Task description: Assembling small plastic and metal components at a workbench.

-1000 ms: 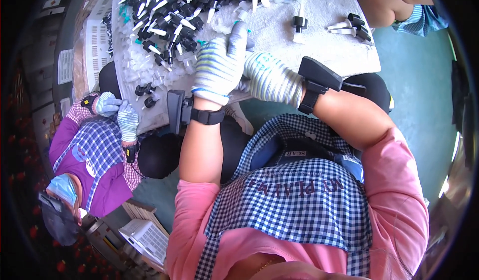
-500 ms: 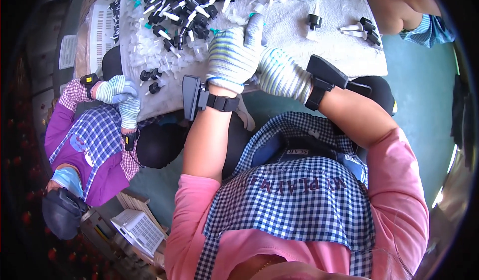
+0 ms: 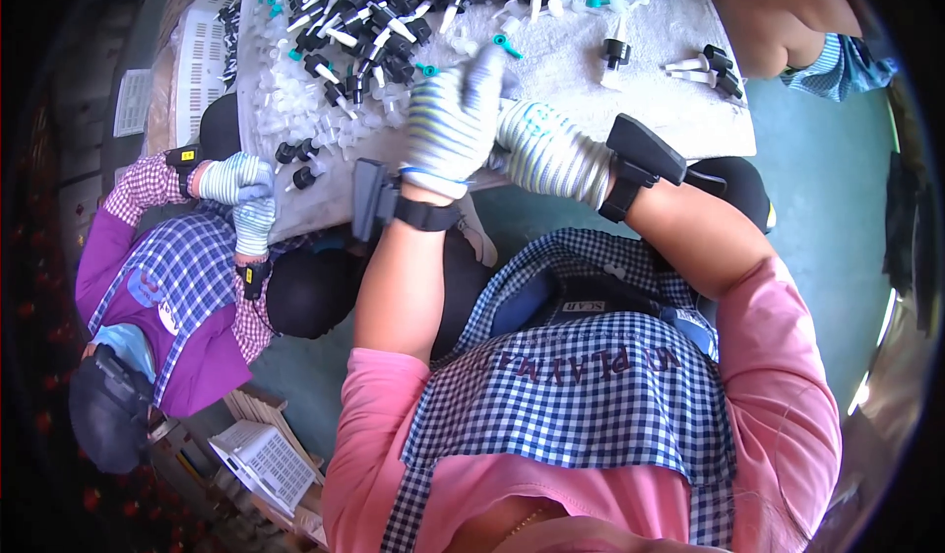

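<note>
Both my hands wear striped knit gloves with grey palms and meet over the near edge of a white-covered table [image 3: 679,125]. My left hand [image 3: 451,125] is curled, its back toward me and its grey thumb side pointing away, slightly blurred. My right hand [image 3: 553,149] is closed in beside it, fingertips hidden behind the left. Whatever they grip between them is hidden. Just beyond lies a small green plastic piece [image 3: 507,46]. To the left spreads a heap of black pump heads with white stems [image 3: 379,36], bordered by translucent plastic parts [image 3: 281,95].
A black pump head [image 3: 616,55] stands right of centre, with several more [image 3: 717,68] near the right edge. At left, a co-worker's gloved hands [image 3: 236,179] meet at the table edge. Another person's bare limb [image 3: 787,11] shows top right. A white crate [image 3: 207,51] stands far left.
My hands have shifted slightly left and toward me, uncovering more of the green piece. My left hand has tilted a little. The co-worker's head has moved slightly.
</note>
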`<state>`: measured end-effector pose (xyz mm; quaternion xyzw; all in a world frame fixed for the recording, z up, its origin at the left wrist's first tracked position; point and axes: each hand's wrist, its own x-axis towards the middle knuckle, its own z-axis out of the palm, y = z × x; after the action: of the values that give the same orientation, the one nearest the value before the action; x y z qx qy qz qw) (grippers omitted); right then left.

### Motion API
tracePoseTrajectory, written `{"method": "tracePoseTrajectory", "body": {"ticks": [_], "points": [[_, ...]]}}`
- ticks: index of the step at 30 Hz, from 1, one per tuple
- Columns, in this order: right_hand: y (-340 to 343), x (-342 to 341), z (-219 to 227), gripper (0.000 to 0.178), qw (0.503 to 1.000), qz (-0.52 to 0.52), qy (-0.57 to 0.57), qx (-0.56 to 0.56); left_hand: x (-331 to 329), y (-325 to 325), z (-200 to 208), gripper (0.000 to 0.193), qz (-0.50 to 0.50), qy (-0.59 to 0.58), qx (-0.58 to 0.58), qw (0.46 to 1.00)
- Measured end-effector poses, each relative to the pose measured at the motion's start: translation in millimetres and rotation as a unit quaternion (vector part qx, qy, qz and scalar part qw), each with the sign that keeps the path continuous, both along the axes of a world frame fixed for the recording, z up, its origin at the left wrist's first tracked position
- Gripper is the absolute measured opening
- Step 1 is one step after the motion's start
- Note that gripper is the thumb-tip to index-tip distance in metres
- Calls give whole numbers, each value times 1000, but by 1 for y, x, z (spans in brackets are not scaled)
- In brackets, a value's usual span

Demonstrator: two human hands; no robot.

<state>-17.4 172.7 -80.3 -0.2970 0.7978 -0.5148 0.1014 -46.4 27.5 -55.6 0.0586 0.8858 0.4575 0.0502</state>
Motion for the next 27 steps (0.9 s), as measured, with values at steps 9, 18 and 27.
{"method": "tracePoseTrajectory", "body": {"ticks": [9,18,27], "points": [[49,-32,31,34,954,-120,139,237,-37,16,-11,23,-30,137,133,981],[69,-23,22,26,938,-145,153,276,-51,34,-27,26,-120,367,-265,884],[66,-27,34,43,940,-221,139,218,-32,23,-7,14,-105,411,-230,876]]}}
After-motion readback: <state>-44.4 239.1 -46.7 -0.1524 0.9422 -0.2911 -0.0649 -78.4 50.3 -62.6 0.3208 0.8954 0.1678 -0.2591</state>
